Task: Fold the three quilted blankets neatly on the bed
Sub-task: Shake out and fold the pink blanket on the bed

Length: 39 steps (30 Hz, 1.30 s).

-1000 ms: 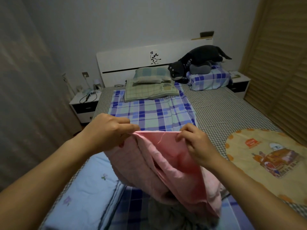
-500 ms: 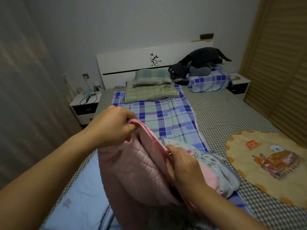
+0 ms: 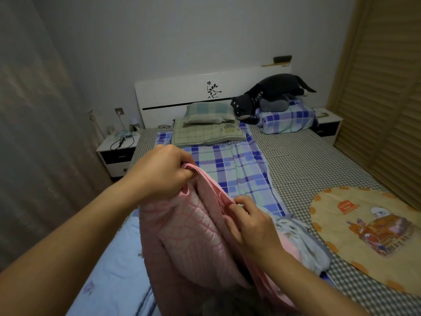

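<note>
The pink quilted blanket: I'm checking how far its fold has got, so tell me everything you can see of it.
The pink quilted blanket looks like soft padded fabric stitched in curved darker pink lines. It is bunched and unfolded, lifted off the bed and hanging in loose folds toward the camera. The left hand grips its raised upper edge; the right hand pinches the same edge lower down. Its lower part runs out of view, beside a pale printed blanket.

A home bedroom: bed (image 3: pixel 319 160), pillows (image 3: pixel 208 131), nightstand (image 3: pixel 117 153), plush cat (image 3: pixel 271 94)
</note>
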Each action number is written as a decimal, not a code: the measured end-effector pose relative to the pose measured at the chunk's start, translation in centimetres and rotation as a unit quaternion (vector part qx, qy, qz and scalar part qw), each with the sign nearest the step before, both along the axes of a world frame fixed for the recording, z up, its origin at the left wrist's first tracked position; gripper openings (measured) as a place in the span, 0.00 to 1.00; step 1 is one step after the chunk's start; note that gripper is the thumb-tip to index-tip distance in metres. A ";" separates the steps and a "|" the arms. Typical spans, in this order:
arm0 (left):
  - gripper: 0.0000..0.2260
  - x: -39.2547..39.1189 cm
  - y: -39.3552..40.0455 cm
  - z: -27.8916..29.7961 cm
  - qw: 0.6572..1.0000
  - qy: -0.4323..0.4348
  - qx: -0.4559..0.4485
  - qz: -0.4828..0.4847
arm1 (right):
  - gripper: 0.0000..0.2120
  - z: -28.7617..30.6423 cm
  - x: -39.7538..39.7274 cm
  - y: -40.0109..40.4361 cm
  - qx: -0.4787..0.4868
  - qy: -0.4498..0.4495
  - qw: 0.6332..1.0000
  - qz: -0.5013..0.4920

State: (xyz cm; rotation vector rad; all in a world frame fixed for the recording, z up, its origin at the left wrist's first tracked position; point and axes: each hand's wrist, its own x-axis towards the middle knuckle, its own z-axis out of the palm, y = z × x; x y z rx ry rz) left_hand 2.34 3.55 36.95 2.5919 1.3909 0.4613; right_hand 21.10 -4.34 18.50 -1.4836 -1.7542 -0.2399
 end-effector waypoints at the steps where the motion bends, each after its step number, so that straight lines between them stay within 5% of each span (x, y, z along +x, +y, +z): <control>1: 0.06 0.1 0.0 0.1 1.000 0.000 0.000 -0.001 | 0.13 0.1 -0.2 0.0 -0.009 0.004 1.000 -0.005; 12: 0.07 0.7 0.0 0.6 1.000 -0.003 0.000 0.002 | 0.03 0.1 -0.2 0.9 0.031 0.050 0.997 -0.043; 15: 0.07 0.1 0.2 0.7 1.000 -0.012 -0.020 0.014 | 0.05 -0.2 1.5 0.8 0.057 0.101 0.993 -0.005; 22: 0.07 0.2 0.1 0.8 0.997 -0.027 -0.070 0.001 | 0.12 0.2 4.5 2.4 0.054 -0.020 0.996 0.062; 28: 0.07 0.0 0.2 0.7 0.997 -0.034 -0.069 0.012 | 0.07 0.0 4.1 2.4 0.008 0.110 0.991 0.082; 33: 0.07 -0.2 0.4 0.5 0.998 -0.024 -0.054 0.023 | 0.21 -0.2 3.3 2.1 -0.013 0.140 0.989 0.042; 39: 0.06 -0.5 0.5 0.2 0.998 -0.023 -0.051 0.035 | 0.21 0.3 4.0 2.2 0.027 0.132 0.990 0.032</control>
